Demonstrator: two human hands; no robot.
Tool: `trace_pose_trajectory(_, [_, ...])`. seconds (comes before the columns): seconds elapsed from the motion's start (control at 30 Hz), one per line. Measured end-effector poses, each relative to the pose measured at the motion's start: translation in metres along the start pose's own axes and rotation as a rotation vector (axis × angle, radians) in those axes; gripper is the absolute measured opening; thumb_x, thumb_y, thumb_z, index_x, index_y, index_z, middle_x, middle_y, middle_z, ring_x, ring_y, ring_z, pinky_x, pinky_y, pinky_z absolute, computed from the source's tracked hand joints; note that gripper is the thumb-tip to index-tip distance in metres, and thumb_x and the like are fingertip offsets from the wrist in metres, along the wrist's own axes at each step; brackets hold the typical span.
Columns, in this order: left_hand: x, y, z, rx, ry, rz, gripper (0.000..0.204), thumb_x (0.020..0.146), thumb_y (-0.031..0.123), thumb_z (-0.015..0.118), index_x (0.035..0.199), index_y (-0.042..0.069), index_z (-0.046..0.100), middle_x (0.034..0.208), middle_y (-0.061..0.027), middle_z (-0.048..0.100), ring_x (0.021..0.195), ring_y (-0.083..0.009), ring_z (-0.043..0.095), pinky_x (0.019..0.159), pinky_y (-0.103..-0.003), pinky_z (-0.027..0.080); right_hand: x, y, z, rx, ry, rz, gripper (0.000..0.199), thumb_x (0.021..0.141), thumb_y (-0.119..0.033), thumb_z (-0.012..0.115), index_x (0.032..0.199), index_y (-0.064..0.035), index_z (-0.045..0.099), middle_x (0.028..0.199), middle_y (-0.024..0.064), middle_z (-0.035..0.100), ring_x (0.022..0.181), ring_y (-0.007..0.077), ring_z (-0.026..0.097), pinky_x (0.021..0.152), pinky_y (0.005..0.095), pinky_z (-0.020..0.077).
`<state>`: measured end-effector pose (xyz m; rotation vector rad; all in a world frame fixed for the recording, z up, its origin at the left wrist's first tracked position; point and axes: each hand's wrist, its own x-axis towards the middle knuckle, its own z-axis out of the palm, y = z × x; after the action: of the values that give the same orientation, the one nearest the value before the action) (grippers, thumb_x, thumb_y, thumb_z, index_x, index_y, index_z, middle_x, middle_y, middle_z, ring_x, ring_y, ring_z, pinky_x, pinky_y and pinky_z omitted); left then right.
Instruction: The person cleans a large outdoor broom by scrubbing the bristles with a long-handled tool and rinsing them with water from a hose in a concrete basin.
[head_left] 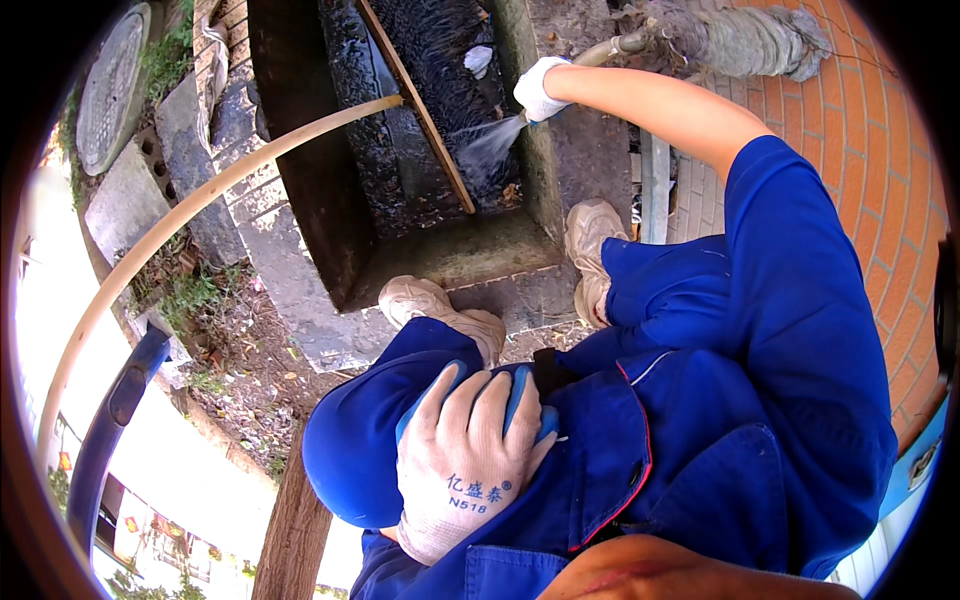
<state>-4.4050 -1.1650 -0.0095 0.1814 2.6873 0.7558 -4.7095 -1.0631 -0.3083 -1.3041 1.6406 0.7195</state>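
Spraying water into the open pit (440, 255), the right hand (540, 88) grips the hose (605, 48); left hand (465, 455) fingers spread wide on the knee (360, 440).

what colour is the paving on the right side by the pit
Orange-red brick paving, laid in rows; the head view shows it at upper right.

**Outdoor drain pit by a paved walkway**

Outdoors, utility/maintenance spot w/ hard sun. Rectangular concrete drain pit (420, 150) sunk in ground, walls black w/ grime, wet at bottom. Orange-red brick paving (870, 130) along pit's right edge; grey perforated concrete pavers (130, 190) + round grey metal manhole cover (112, 85) off its left edge. Bare dirt w/ dead leaves and weeds (230, 340) at pit's near-left corner. Person in blue work overalls (720, 420), white knit work gloves.
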Motion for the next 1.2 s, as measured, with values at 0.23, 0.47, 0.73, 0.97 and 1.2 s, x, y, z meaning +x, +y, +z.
trace_pose_trajectory(0.23, [0.002, 0.002, -0.001, -0.025, -0.006, -0.018, 0.042, 0.074, 0.031, 0.072, 0.11, 0.01, 0.063, 0.103, -0.0081, 0.064, 0.1, -0.0245, 0.062, 0.095, -0.044, 0.047, 0.023, 0.011, 0.024, 0.067, -0.104, 0.006, 0.041, 0.083, -0.037, 0.055, 0.096, -0.0021, 0.071, 0.093, 0.0162, 0.07, 0.087, 0.0329, 0.066, 0.074, 0.0443, 0.0514])
trace_pose_trajectory(0.47, [0.0, 0.0, 0.0, -0.03, -0.008, 0.002, 0.041, 0.077, 0.032, 0.07, 0.11, 0.008, 0.062, 0.102, -0.0086, 0.064, 0.099, -0.0239, 0.061, 0.094, -0.043, 0.047, 0.015, 0.003, 0.019, 0.009, -0.052, -0.039, 0.032, 0.086, -0.033, 0.054, 0.08, -0.0065, 0.071, 0.076, 0.0055, 0.069, 0.066, 0.0225, 0.064, 0.062, 0.0399, 0.0504])
trace_pose_trajectory(0.73, [-0.001, 0.001, -0.001, -0.028, -0.015, -0.012, 0.042, 0.075, 0.031, 0.072, 0.109, 0.01, 0.063, 0.103, -0.0081, 0.064, 0.099, -0.0245, 0.062, 0.094, -0.043, 0.048, 0.004, 0.0, 0.008, -0.009, -0.087, -0.038, 0.037, 0.083, -0.035, 0.055, 0.092, -0.0047, 0.072, 0.09, 0.0138, 0.07, 0.083, 0.0304, 0.067, 0.07, 0.0436, 0.0513])
trace_pose_trajectory(0.97, [0.0, 0.002, 0.0, -0.023, -0.009, -0.008, 0.04, 0.078, 0.033, 0.07, 0.109, 0.008, 0.063, 0.101, -0.0094, 0.064, 0.099, -0.0242, 0.061, 0.094, -0.043, 0.048, 0.015, 0.004, 0.005, -0.071, -0.007, 0.079, 0.036, 0.081, -0.03, 0.055, 0.102, -0.0048, 0.07, 0.103, 0.0138, 0.069, 0.094, 0.0314, 0.067, 0.075, 0.044, 0.0531])
trace_pose_trajectory(1.2, [0.001, -0.002, 0.0, -0.027, -0.02, 0.004, 0.042, 0.078, 0.034, 0.07, 0.11, 0.008, 0.062, 0.102, -0.0093, 0.064, 0.099, -0.0243, 0.061, 0.094, -0.044, 0.047, 0.034, 0.009, 0.017, -0.073, -0.111, 0.098, 0.034, 0.079, -0.023, 0.057, 0.104, -0.0051, 0.07, 0.107, 0.0133, 0.069, 0.096, 0.0296, 0.066, 0.074, 0.0442, 0.0531])
